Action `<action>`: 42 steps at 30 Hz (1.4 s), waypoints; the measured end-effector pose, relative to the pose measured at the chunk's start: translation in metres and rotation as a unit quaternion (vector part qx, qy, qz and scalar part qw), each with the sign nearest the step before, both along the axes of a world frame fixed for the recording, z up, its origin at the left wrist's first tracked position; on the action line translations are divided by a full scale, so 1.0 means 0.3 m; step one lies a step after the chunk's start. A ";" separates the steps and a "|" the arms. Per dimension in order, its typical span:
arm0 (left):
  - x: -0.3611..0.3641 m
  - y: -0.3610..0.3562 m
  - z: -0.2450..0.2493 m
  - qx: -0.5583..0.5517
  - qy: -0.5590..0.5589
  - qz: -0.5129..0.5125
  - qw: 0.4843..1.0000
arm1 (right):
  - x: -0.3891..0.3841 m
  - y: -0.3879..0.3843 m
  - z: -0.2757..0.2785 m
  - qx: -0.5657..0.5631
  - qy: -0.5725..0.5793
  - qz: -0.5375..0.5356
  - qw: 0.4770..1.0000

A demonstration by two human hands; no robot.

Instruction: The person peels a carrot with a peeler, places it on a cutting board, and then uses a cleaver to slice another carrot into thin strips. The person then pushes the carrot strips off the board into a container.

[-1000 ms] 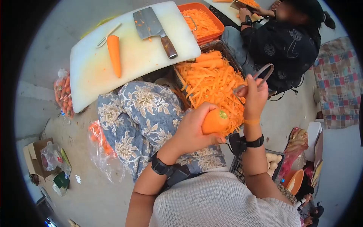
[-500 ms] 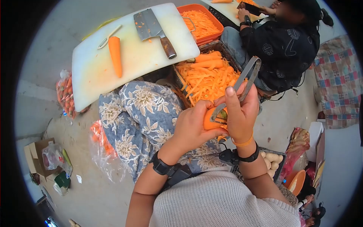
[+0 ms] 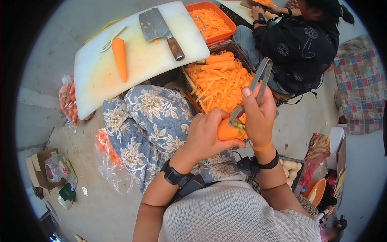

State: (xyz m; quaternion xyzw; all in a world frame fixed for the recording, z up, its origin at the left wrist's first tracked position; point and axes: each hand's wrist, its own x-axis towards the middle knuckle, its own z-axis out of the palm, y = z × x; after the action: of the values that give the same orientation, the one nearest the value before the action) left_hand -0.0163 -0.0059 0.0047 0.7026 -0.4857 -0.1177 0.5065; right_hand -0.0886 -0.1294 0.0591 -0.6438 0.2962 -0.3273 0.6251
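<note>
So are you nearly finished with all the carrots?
Not quite. Done: a big pile of carrot strips with peeled carrots on top, plus a whole carrot on the white board. In hand: the left hand grips a carrot while the right hand sets the peeler on it. Left: a bag of carrots on the floor.
</note>
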 end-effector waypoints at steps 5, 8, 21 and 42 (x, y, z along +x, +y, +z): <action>0.010 0.003 0.041 -0.081 0.038 -0.002 0.996 | 0.000 -0.091 -0.125 0.069 0.000 -0.014 0.998; 0.048 0.035 -0.012 -0.052 0.187 0.009 0.981 | -0.052 -0.201 -0.219 0.098 -0.027 -0.098 0.990; 0.346 0.149 0.021 -0.238 0.401 0.123 0.876 | -0.056 -0.353 -0.544 -0.240 0.508 0.075 0.824; 0.884 0.564 -0.048 -0.333 0.435 0.457 0.700 | 0.187 -0.330 -0.523 -0.192 0.757 0.210 0.588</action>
State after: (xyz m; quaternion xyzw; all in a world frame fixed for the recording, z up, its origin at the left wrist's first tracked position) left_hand 0.2489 0.1632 -0.0097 0.4946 0.1626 0.0049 0.8538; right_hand -0.0324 -0.2284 -0.0978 -0.8084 0.4493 0.3699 0.0886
